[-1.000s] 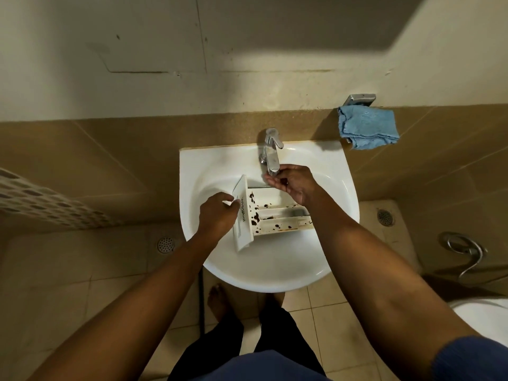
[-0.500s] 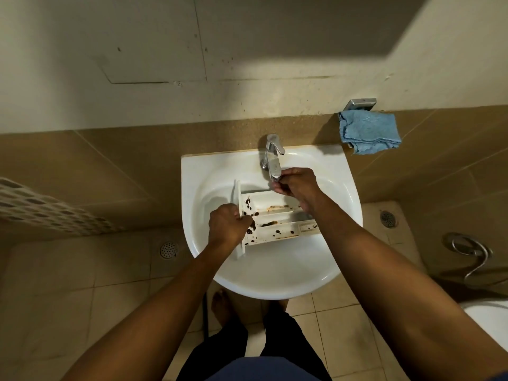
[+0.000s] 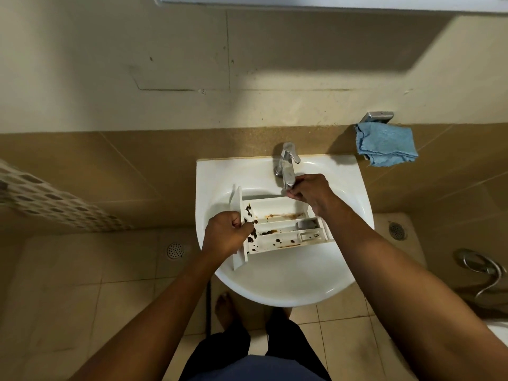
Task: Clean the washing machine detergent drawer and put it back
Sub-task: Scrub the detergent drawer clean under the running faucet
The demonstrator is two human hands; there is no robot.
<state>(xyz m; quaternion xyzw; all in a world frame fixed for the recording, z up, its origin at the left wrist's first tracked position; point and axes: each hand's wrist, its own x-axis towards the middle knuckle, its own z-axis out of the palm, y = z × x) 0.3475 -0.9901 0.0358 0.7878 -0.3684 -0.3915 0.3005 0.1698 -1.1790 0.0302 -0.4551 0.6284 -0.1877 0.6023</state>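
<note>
Gripping the front panel of the detergent drawer (image 3: 275, 207) with my left hand (image 3: 226, 237), fingers curled tight round its edge, I hold it low in the bowl of the sink (image 3: 275, 295), dark stains spotting its compartments; the hold is all at one end, so a wet panel could slip and the drawer knock against the porcelain; its far wall lies just under the tap (image 3: 287, 163), and I see no water running yet; if it comes on hard, I judge it will strike the shallow far compartment and splash grime over the rim onto the floor; my right hand (image 3: 312, 192) has its fingers curled round the spout's tip, so the stream could spray off them; the blue cloth (image 3: 384, 144) hangs on the far right wall, well apart, awkward to reach for drips.
</note>
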